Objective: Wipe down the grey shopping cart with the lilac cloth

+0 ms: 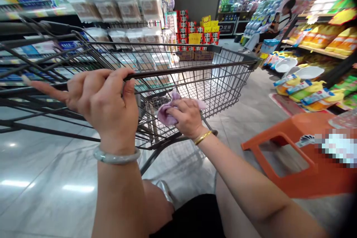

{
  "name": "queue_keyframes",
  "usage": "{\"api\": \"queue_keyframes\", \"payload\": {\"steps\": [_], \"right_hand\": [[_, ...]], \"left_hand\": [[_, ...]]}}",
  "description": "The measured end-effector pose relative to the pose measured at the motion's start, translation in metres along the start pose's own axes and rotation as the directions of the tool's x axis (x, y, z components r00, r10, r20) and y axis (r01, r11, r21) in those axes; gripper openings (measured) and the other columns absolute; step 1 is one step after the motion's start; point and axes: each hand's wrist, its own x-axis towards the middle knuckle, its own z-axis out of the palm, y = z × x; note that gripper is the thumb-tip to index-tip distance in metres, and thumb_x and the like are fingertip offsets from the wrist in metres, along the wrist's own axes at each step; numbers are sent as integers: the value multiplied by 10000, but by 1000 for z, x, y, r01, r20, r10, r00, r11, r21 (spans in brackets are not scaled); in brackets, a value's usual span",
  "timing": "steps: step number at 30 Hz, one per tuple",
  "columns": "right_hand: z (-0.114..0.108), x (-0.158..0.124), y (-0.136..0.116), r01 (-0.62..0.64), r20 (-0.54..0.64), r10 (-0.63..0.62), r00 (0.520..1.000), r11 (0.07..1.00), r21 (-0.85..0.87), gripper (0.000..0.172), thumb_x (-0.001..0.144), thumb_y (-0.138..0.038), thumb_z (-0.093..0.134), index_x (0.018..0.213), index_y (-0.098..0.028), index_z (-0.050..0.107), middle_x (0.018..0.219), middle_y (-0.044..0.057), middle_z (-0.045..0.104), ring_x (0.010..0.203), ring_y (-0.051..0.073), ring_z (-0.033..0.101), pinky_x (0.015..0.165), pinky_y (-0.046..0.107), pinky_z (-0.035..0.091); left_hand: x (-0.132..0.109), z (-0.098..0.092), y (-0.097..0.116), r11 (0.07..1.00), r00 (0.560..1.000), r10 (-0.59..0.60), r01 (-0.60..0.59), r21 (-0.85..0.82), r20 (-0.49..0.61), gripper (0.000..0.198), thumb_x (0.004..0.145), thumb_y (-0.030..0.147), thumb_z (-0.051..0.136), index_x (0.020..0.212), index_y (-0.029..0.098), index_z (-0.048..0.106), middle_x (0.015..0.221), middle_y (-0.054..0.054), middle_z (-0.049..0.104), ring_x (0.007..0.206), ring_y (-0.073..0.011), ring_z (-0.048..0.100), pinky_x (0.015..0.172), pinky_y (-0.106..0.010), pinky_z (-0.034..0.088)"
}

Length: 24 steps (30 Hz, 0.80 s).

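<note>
A dark wire shopping cart (195, 81) stands across the view in front of me. My left hand (103, 96) is wrapped over the cart's upper rail, its little finger sticking out to the left; a pale bangle circles that wrist. Lower down, my right hand (188, 115) grips a crumpled light purple cloth (167, 114) and presses it against the wire side of the basket. Part of the cloth shows beyond the fingers. A gold bracelet sits on the right wrist.
To my right is an orange plastic stool (301, 156) with a blurred-out item on top. Shelves of packaged goods (125, 7) rise behind the cart. Bagged bottles (304, 89) lie low at the right. Farther back, a person (281, 22) sits beside stacked red boxes' aisle.
</note>
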Motion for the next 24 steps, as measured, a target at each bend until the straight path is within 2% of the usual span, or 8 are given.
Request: {"api": "queue_keyframes", "payload": {"steps": [3,8,11,14,17,20,22,24], "right_hand": [[-1,3,0,-70,-9,71,997,997,21,193,965,-255,596,1047,-323,757,1103,25,696,1070,225,539,949,412,433],[-7,25,-11,-114,-65,119,991,991,76,225,928,-354,658,1136,-331,742,1188,45,628,1162,249,503,1064,439,429],[-11,22,1,-125,-100,135,986,987,101,196,911,-371,656,1071,-317,756,1137,54,617,1127,253,528,1040,448,453],[-23,20,9,-203,-161,224,961,970,137,166,912,-310,612,990,-274,755,1062,67,593,1081,245,554,978,437,492],[-42,34,-4,-250,-219,287,932,951,184,206,937,-299,569,1069,-275,725,1112,67,567,1134,241,556,995,441,499],[-50,46,-15,-244,-249,292,923,947,207,234,957,-291,539,1136,-290,690,1169,57,563,1179,225,552,1041,430,481],[-45,40,-11,-283,-294,350,889,927,248,220,927,-261,554,1111,-273,674,1160,60,579,1157,219,566,1036,413,487],[-36,25,-1,-367,-356,479,803,867,338,219,860,-218,572,1062,-241,653,1141,76,597,1122,228,582,1007,413,506]], "left_hand": [[1,2,14,978,988,9,23,205,-155,237,992,480,578,1066,404,790,965,-19,760,1048,-320,607,1176,-819,46],[-2,1,43,979,997,-20,35,202,-77,252,1002,425,569,1153,397,768,1025,-19,761,1151,-320,578,1232,-721,85],[-7,-1,57,990,998,-13,22,138,-67,262,994,387,585,1190,377,757,1054,-22,759,1178,-315,569,1238,-678,108],[-10,-1,68,998,1000,-2,3,69,-17,302,993,364,580,1258,415,717,1125,-3,749,1194,-310,576,1205,-696,149],[-12,1,81,997,1000,-13,11,74,15,324,1018,363,527,1284,425,702,1171,-2,744,1191,-315,592,1178,-697,180],[-13,2,94,1000,995,-3,2,18,102,388,1033,348,465,1364,386,664,1258,-27,717,1242,-329,574,1169,-627,266],[-13,2,102,999,987,47,-44,-27,155,441,1021,301,458,1430,350,618,1314,-54,690,1282,-344,546,1145,-587,320],[-12,3,110,994,980,111,-110,-19,167,479,1000,245,467,1457,314,595,1328,-90,678,1273,-361,543,1114,-592,327]]}}
